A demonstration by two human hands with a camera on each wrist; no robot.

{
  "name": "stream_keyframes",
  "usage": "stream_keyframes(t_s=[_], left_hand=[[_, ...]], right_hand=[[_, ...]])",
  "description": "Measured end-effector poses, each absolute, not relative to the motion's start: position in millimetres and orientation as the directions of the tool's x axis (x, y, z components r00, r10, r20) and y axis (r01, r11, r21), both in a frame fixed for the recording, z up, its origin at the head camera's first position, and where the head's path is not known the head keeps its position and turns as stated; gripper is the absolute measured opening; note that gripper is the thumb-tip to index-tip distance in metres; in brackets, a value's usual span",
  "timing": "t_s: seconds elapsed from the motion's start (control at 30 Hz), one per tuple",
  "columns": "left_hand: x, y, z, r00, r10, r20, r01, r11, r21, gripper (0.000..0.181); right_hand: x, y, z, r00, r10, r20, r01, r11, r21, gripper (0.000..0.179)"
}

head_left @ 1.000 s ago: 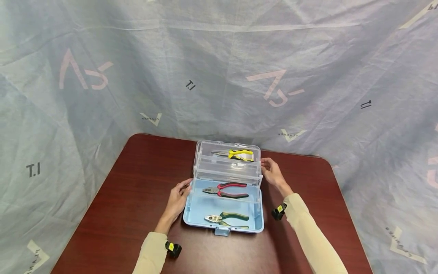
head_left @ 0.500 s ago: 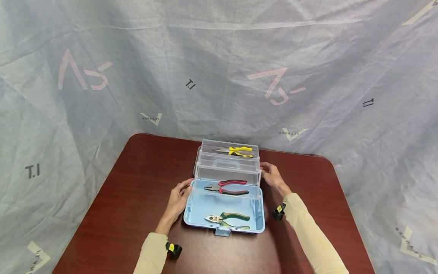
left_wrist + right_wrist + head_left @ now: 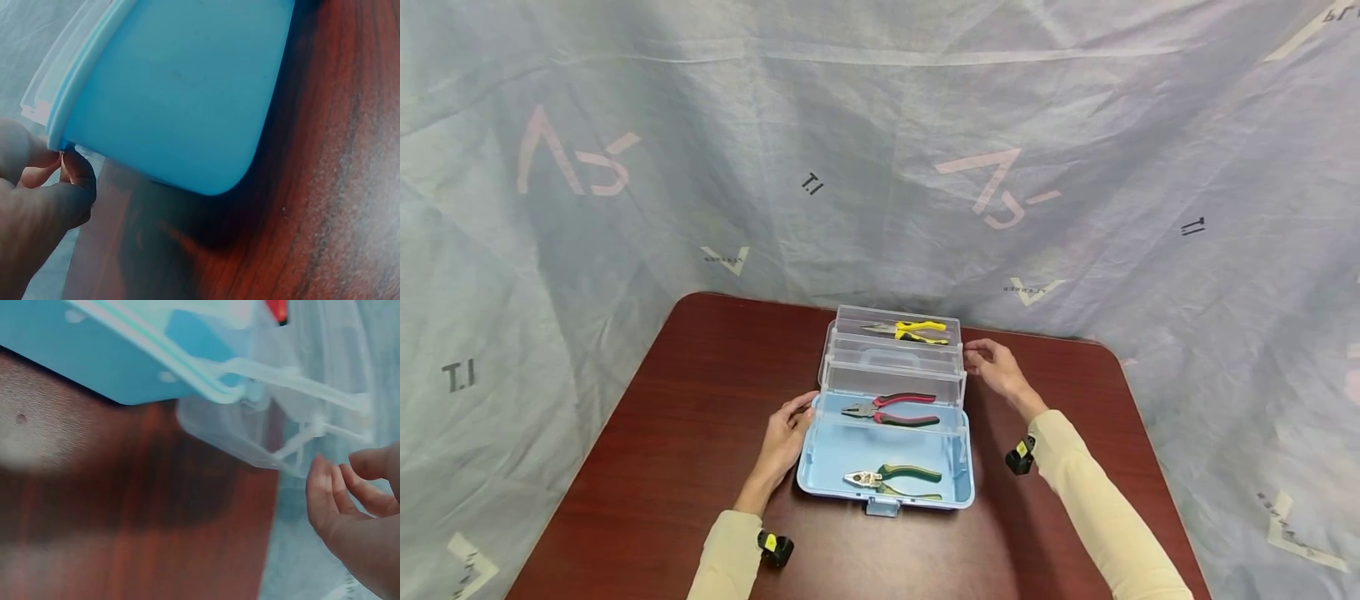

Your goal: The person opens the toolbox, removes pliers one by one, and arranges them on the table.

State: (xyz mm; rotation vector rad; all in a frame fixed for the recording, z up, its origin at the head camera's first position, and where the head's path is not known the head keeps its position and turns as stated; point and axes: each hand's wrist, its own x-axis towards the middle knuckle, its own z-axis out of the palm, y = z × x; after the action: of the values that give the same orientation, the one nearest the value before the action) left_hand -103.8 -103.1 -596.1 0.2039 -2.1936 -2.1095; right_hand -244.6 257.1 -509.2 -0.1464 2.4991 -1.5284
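Observation:
A light blue toolbox (image 3: 820, 475) stands open on the table, its clear trays (image 3: 857, 379) stepped up toward the back. Green-handled pliers (image 3: 910, 472) lie in the base. Red-and-black pliers (image 3: 906, 398) sit in the lower tray, and yellow-and-black long-nose pliers (image 3: 917, 327) in the top one. My left hand (image 3: 784, 437) pinches the rim at the box's left back corner; the left wrist view shows thumb and curled finger on either side of it. Beside the trays' right end is my right hand (image 3: 1000, 372), fingers loosely bent, with a gap to the plastic in the right wrist view.
The dark red wooden table (image 3: 700, 400) carries the box near its far edge. A grey printed cloth (image 3: 880, 167) hangs behind and along both sides. The toolbox's clear lid (image 3: 826, 354) is tipped back behind the trays. The front latch (image 3: 882, 507) hangs down.
The clear lid has dropped back, and the trays have unfolded into steps with the yellow pliers. My right hand has come away from the lid's right side. The left hand stays at the rim.

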Motion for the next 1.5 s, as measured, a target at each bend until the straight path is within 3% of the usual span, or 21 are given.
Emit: stream_keyframes(t_s=[0.43, 0.8, 1.03, 1.3, 1.5], left_hand=[[-100, -107, -596, -0.988, -0.156, 0.009, 0.006, 0.021, 1.0, 0.035], [-99, -104, -598, -0.989, -0.15, 0.004, -0.003, 0.042, 0.999, 0.036], [-93, -100, -574, -0.987, -0.157, -0.03, -0.037, 0.041, 0.998, 0.036], [-86, -100, -559, -0.989, -0.144, -0.016, -0.021, 0.035, 0.999, 0.036], [-87, -102, -562, -0.987, -0.156, -0.026, -0.032, 0.036, 0.999, 0.036]], right_hand=[[-259, 232, -461, -0.971, -0.238, -0.01, -0.127, 0.551, -0.825, 0.034], [-267, 194, -466, -0.94, -0.342, 0.015, -0.226, 0.586, -0.778, 0.032], [-275, 177, -473, -0.92, -0.392, -0.004, -0.259, 0.615, -0.745, 0.032], [-278, 166, -476, -0.838, -0.544, 0.038, -0.486, 0.715, -0.502, 0.034], [-279, 158, -471, -0.84, -0.542, -0.009, -0.5, 0.781, -0.374, 0.035]])
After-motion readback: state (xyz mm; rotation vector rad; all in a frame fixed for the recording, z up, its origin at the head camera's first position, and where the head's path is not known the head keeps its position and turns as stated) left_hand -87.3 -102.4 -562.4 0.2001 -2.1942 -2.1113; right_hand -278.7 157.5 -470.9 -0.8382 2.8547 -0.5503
